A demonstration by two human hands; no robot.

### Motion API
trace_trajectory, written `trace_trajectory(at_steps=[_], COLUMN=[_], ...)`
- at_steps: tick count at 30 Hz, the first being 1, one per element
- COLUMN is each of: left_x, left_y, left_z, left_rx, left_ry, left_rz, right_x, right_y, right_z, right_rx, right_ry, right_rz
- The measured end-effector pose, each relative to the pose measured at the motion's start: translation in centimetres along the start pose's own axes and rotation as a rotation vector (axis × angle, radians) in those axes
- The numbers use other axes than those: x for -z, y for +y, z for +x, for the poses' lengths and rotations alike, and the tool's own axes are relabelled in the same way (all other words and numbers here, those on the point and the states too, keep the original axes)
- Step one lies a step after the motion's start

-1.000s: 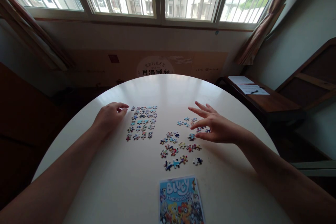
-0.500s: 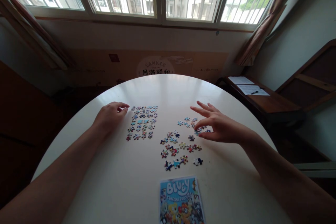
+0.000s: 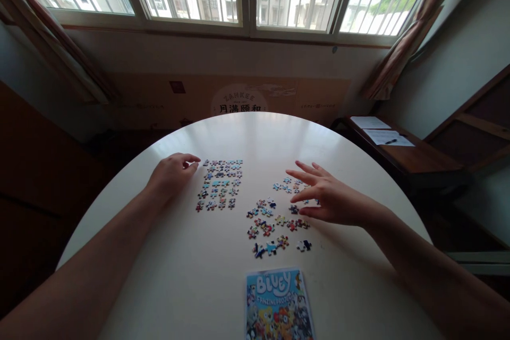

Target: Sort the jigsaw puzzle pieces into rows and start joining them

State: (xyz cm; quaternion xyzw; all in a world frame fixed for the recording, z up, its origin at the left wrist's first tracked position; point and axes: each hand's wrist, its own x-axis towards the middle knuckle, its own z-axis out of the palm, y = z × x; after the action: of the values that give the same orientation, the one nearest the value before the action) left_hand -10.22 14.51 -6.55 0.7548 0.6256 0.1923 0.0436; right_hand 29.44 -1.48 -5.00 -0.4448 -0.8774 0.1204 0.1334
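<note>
Several rows of small jigsaw puzzle pieces (image 3: 220, 184) lie sorted left of the middle of a round white table (image 3: 191, 276). My left hand (image 3: 172, 172) rests at the far left corner of these rows, its fingers loosely bent with a gap between thumb and forefinger, holding nothing. To the right, looser jigsaw pieces (image 3: 266, 227) are spread in small groups. Over the far right of them hovers my right hand (image 3: 322, 194), fingers spread and nothing in its grasp. It partly covers some pieces, with its thumb tip close to a dark jigsaw piece (image 3: 294, 209).
A Bluey picture sheet or booklet (image 3: 279, 305) lies at the near side of the table. Beyond the table's right edge, papers (image 3: 388, 138) and a pen sit on a wooden bench or low table (image 3: 422, 158). Barred windows and a printed cardboard panel (image 3: 319, 90) are behind.
My right hand has drawn slightly nearer to me, with its fingers shifting over the far right pieces. My left hand keeps its place by the rows. The whole view has shifted slightly.
</note>
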Motion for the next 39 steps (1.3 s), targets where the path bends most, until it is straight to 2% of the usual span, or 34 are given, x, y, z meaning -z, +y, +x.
trace_trajectory(at_steps=[11,17,22,31,36,39], left_x=[0.5,0.4,0.2,-0.4,0.0,0.7], left_y=[0.4,0.4,0.2,-0.5,0.2,1.2], left_z=[-0.5,-0.6,-0.5,-0.2,-0.6,-1.1], left_rx=[-0.029,-0.031,-0.037,-0.104,-0.144,-0.200], left_ry=[0.037,0.088,0.042,0.014,0.086,0.146], left_rz=[-0.051,-0.079,-0.065,-0.048,-0.051,-0.062], right_x=[-1.5,-1.9,-1.9,-2.1,-1.6,-1.5], right_y=[-0.5,-0.4,-0.7,-1.1,-1.3,-1.5], right_z=[0.4,0.5,0.7,1.0,1.1,1.0], right_rx=[-0.075,-0.067,-0.026,0.044,0.008,-0.058], right_ry=[-0.017,-0.009,0.017,0.208,0.386,0.444], right_rz=[-0.015,-0.038,-0.063,-0.124,-0.068,0.034])
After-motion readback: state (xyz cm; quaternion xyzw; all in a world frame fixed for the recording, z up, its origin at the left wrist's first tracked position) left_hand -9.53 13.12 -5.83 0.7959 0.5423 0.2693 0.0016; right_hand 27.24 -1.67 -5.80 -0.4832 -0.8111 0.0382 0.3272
